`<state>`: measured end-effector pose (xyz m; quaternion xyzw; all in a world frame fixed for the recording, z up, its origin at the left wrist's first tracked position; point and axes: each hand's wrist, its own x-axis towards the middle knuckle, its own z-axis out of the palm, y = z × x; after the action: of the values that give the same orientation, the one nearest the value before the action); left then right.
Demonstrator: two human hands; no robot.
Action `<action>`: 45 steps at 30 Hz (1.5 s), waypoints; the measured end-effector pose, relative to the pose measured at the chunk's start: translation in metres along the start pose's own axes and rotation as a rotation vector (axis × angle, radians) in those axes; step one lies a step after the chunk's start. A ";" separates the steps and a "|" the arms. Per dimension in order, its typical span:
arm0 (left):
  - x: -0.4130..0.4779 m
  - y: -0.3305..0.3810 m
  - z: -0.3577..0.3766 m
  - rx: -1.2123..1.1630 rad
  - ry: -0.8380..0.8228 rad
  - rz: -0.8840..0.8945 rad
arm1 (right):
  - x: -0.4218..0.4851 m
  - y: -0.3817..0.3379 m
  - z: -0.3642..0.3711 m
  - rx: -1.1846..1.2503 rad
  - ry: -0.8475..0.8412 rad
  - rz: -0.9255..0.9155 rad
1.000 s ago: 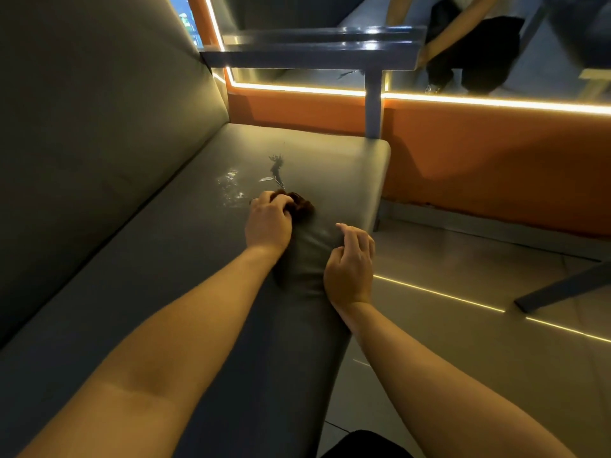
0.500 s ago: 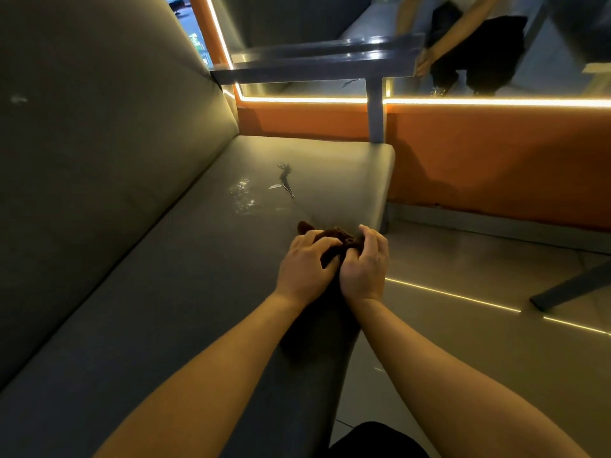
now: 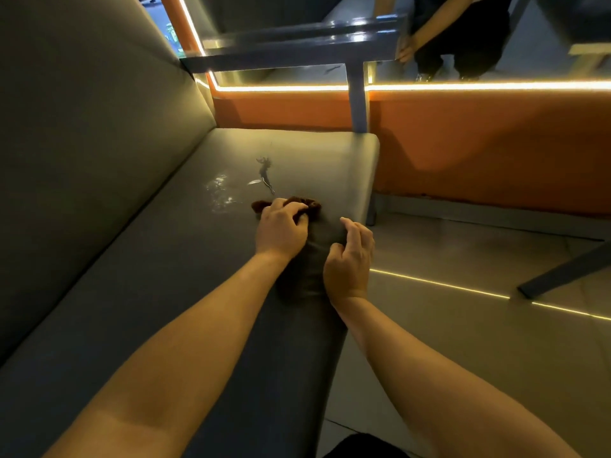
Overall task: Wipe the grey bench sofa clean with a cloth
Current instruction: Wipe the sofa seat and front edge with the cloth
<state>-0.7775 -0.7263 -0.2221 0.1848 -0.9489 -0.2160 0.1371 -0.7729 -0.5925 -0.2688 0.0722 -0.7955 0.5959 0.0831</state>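
The grey bench (image 3: 165,259) fills the left of the view, its padded seat running away to a dark smear (image 3: 264,171) near the far end, which serves as the landmark here. The left hand (image 3: 281,231) lies just short of that smear, fingers curled down over the cloth (image 3: 305,203) and clamped on it, pressing it to the seat. The right hand (image 3: 350,259) sits further back from the smear at the seat's front edge, fingers loosely bent and holding nothing. The cloth is small, brown and bunched, showing only past the left fingertips. It looks soft, light and limp, so it will likely crumple and slide under a palm, and is best gripped as a wad from above. A pale wet patch (image 3: 220,193) glistens just left of the smear. Half a second ago both hands met on the cloth, further back from the smear. Now the right hand has let go and the left has carried the cloth forward.
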 end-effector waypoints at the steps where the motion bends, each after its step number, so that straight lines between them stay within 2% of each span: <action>1: -0.009 0.007 0.000 -0.006 -0.020 0.029 | 0.001 -0.001 -0.002 0.025 -0.010 0.021; 6: -0.069 0.038 0.001 -0.064 -0.083 0.113 | 0.004 -0.012 -0.018 0.194 -0.067 0.194; 9: -0.085 0.040 -0.003 -0.057 -0.116 0.130 | 0.003 -0.006 -0.037 0.270 -0.186 0.210; 11: -0.087 0.042 -0.002 -0.035 -0.137 0.158 | -0.005 0.003 -0.047 0.217 -0.225 0.203; 17: -0.059 0.052 0.017 -0.004 -0.078 0.172 | 0.004 0.004 -0.048 0.156 -0.175 0.274; 22: -0.016 0.073 0.036 -0.036 -0.063 0.150 | 0.021 0.008 -0.056 0.113 -0.311 0.365; 29: -0.041 0.081 0.014 -0.043 -0.231 0.081 | 0.024 -0.028 -0.073 -0.079 -0.450 0.560; 34: -0.048 0.077 0.015 -0.044 -0.273 0.089 | 0.016 -0.036 -0.070 -0.048 -0.385 0.700; 38: -0.027 0.062 0.028 -0.050 -0.293 0.210 | 0.028 -0.020 -0.063 -0.058 -0.381 0.763; 42: 0.008 0.048 0.038 -0.077 -0.255 0.329 | 0.036 -0.015 -0.062 0.121 -0.295 0.749; 45: 0.026 0.051 0.042 -0.102 -0.285 0.335 | 0.046 -0.020 -0.053 0.282 -0.183 0.737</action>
<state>-0.8298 -0.6786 -0.2307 -0.0148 -0.9640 -0.2617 0.0450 -0.8108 -0.5474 -0.2254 -0.1542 -0.6825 0.6804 -0.2181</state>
